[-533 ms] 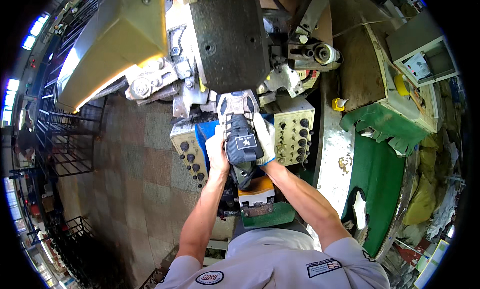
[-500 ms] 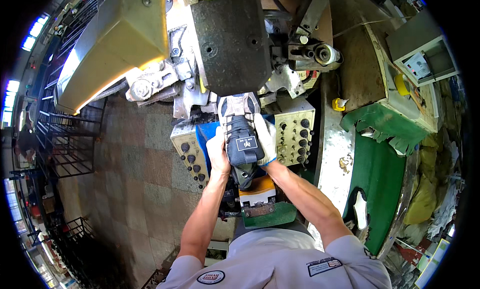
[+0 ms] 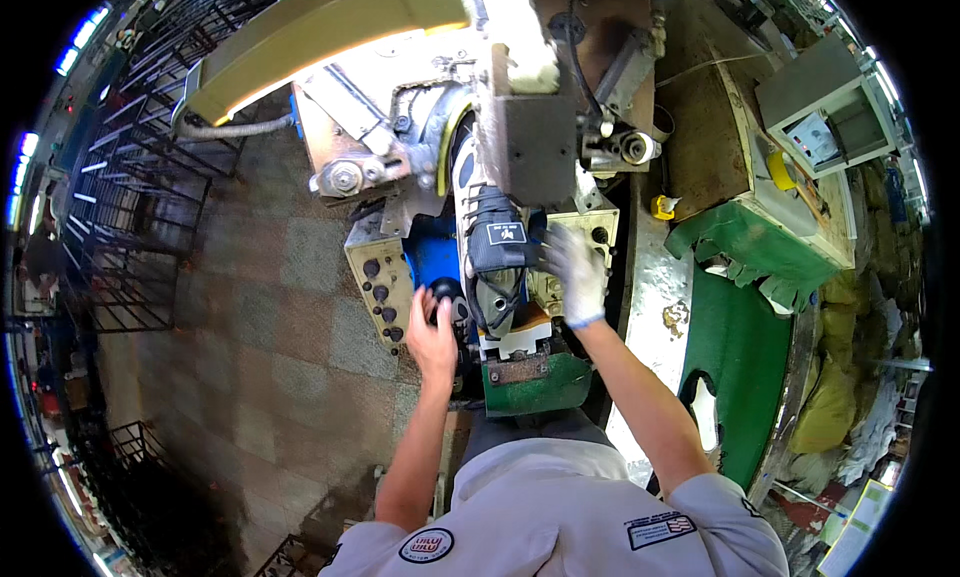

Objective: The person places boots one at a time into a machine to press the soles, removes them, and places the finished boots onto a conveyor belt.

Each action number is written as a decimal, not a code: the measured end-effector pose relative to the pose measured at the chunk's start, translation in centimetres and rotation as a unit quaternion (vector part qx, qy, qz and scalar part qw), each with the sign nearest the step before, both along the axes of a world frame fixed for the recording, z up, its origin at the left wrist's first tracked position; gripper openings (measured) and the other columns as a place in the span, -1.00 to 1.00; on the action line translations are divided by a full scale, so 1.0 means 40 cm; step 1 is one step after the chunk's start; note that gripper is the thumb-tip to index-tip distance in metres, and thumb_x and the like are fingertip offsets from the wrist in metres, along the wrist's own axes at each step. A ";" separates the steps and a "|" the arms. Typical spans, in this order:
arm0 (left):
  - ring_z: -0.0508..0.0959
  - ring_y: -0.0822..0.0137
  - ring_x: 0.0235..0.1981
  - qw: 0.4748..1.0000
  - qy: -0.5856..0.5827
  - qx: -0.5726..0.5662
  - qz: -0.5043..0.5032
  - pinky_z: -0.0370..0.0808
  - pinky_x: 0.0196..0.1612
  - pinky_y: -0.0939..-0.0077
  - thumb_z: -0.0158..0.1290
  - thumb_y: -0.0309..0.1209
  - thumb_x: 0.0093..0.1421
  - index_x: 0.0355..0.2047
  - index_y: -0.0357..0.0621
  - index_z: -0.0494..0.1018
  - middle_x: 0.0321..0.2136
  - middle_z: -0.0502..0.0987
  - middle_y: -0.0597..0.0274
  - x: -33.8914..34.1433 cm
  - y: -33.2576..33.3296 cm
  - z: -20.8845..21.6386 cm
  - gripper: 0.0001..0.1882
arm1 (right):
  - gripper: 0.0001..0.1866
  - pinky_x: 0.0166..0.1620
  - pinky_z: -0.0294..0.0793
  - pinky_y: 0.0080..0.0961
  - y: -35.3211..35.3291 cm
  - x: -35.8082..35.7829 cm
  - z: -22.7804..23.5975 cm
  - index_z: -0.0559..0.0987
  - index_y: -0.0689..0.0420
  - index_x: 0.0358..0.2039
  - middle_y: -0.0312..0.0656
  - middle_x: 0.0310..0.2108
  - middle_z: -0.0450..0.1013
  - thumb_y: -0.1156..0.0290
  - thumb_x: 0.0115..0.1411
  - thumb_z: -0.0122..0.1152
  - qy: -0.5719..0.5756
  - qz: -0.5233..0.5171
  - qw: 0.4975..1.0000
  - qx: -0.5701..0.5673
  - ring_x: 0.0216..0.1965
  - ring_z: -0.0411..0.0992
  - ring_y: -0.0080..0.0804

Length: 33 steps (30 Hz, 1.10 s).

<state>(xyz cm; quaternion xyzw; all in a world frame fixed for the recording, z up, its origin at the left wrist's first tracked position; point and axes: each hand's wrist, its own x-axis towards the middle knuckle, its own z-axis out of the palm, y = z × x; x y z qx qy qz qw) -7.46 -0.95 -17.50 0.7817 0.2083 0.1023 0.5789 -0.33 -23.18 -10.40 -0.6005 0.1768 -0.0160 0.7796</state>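
L hand point(image 3: 432, 329) on black knob point(image 3: 441, 295); gloved R hand point(image 3: 574, 269) by shoe point(image 3: 497, 247).

Shoe factory floor — heavy press machine point(image 3: 520, 127), control panels point(image 3: 385, 287)

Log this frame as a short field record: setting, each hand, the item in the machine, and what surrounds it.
setting: factory floor, person standing at a shoe machine
left hand: bare, closed around a black knob beside the left control panel
right hand: in a white glove, resting against the right side of the shoe
shoe: dark upper with laces, mounted in the machine, toe end under the press block
base: green bracket below the shoe
to the right: green workbench with a grey box
floor: tiled, metal racks to the left
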 end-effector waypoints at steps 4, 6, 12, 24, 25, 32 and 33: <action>0.42 -0.20 0.18 0.958 0.118 0.256 -0.050 0.37 0.23 0.09 0.38 -0.25 -0.02 0.33 -0.36 0.11 0.19 0.35 -0.32 -0.242 -0.052 -0.186 0.00 | -0.38 -0.06 0.68 -0.31 -0.171 -0.192 -0.033 0.29 0.43 0.25 0.22 0.07 0.46 0.12 0.43 -0.06 -0.046 -0.033 0.994 0.090 -0.02 0.58 -0.05; 0.39 -0.21 0.20 0.963 0.162 0.215 -0.028 0.36 0.23 0.08 0.40 -0.25 -0.04 0.34 -0.35 0.07 0.21 0.31 -0.34 -0.210 -0.051 -0.191 0.04 | -0.46 -0.07 0.69 -0.34 -0.203 -0.252 0.013 0.30 0.44 0.22 0.22 0.05 0.47 0.22 0.44 -0.09 -0.030 -0.066 0.984 0.162 -0.04 0.59 -0.05; 0.58 -0.30 -0.14 0.966 0.175 0.182 -0.046 0.50 -0.02 -0.04 0.39 -0.23 -0.07 0.26 -0.33 0.19 -0.14 0.58 -0.30 -0.165 0.003 -0.226 -0.05 | -0.43 -0.14 0.65 -0.26 -0.196 -0.248 0.091 0.35 0.44 0.17 0.25 0.03 0.47 0.18 0.39 0.11 0.034 -0.040 0.999 -0.016 -0.08 0.58 0.02; 0.62 0.30 -0.20 0.909 0.002 -0.375 -0.179 0.54 -0.07 0.40 0.29 -0.61 -0.19 0.03 -0.45 0.52 -0.14 0.63 0.02 -0.256 0.186 0.512 -0.35 | 0.04 0.19 0.45 -0.07 -0.090 -0.315 0.245 0.15 0.36 0.36 0.24 0.21 0.35 -0.30 0.21 0.14 -0.077 0.237 0.951 0.183 0.16 0.45 0.05; 0.61 0.28 -0.20 0.864 0.003 -0.475 -0.168 0.53 -0.08 0.38 0.26 -0.57 -0.16 0.02 -0.45 0.52 -0.14 0.63 0.02 -0.253 0.145 0.490 -0.38 | 0.07 0.31 0.28 -0.01 -0.044 -0.299 0.301 0.10 0.34 0.39 0.18 0.28 0.28 -0.34 0.21 0.11 -0.060 0.280 0.936 0.203 0.27 0.34 0.00; 0.60 0.47 -0.45 0.998 -0.004 0.019 -0.066 0.52 -0.34 0.60 0.12 -0.39 0.33 -0.26 -0.32 0.63 -0.43 0.65 0.20 -0.105 -0.227 0.500 -0.79 | -0.61 -0.11 0.57 -0.45 -0.351 -0.301 0.108 0.57 0.21 -0.08 -0.22 -0.16 0.58 0.17 0.22 0.29 0.014 0.013 0.931 0.365 -0.17 0.54 -0.48; 0.64 0.42 -0.39 0.996 -0.048 0.079 -0.019 0.59 -0.29 0.56 0.13 -0.40 0.32 -0.20 -0.28 0.64 -0.36 0.66 0.19 -0.084 -0.212 0.465 -0.80 | -0.64 -0.08 0.54 -0.46 -0.451 -0.318 0.143 0.60 0.21 -0.11 -0.21 -0.18 0.58 0.18 0.25 0.26 0.002 -0.023 0.946 0.322 -0.16 0.52 -0.48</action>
